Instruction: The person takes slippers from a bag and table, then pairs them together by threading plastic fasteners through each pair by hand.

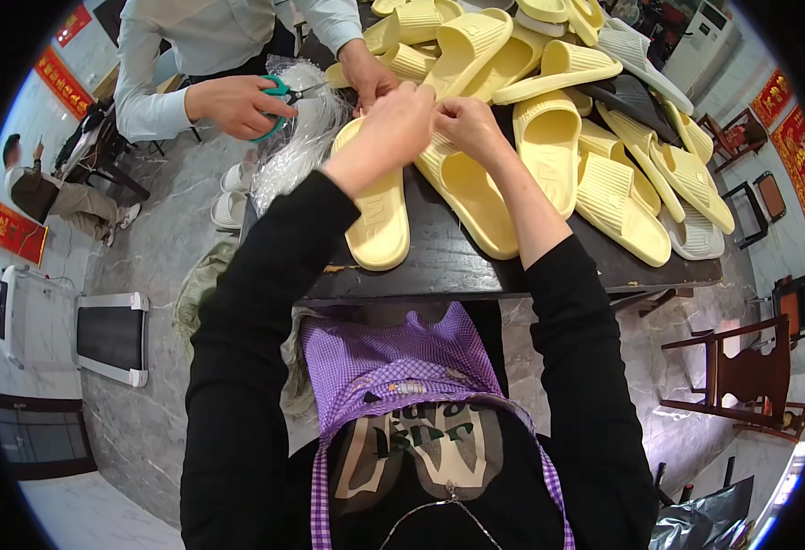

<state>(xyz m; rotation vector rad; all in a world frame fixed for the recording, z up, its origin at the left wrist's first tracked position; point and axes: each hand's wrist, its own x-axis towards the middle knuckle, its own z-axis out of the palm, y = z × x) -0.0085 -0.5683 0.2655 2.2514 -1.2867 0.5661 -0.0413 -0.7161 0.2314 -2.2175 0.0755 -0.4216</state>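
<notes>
My left hand [387,137] is pinched closed over the upper part of a yellow slide slipper [380,229]. My right hand [473,131] is pinched too, close beside it, above the strap of a second yellow slipper [478,203]. Whatever lies between my fingertips is too small or hidden to make out. Just beyond, a co-worker's hand [367,73] reaches in close to my left fingers. The co-worker's other hand [236,107] holds teal-handled scissors [279,94] over a bundle of clear, thin plastic strands [294,151] at the table's left edge.
Yellow slippers [618,206] lie heaped across the dark table [457,280], with a black slipper [632,101] and grey ones [696,234] among them. A wooden chair [742,376] stands at right. Pale shoes [229,209] are on the floor at left; another person [63,188] sits farther off.
</notes>
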